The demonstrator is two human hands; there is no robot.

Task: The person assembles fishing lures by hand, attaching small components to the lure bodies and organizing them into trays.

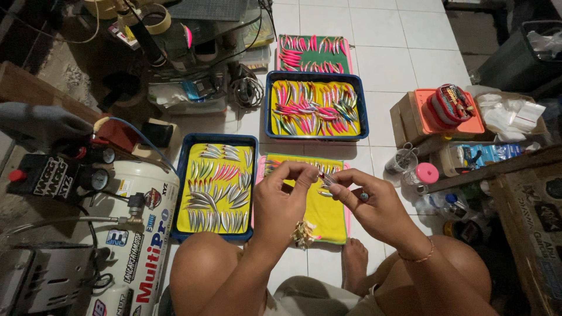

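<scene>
My left hand (pixel 282 198) and my right hand (pixel 367 202) meet over a pink tray lined with yellow cloth (pixel 331 215). Between the fingertips of both hands sits one small silver and red fishing lure (pixel 326 177). A little tuft of pale feathers or hooks (pixel 304 234) lies on the cloth under my left wrist. My right hand wears a ring and a thin bracelet. My bare knees and a foot frame the bottom of the view.
A blue tray of silver lures (pixel 217 186) lies left of my hands. A blue tray of pink and yellow lures (pixel 316 105) and a green-lined tray (pixel 313 54) lie beyond. A white air compressor (pixel 137 234) stands at left, boxes, jars and a black bin at right.
</scene>
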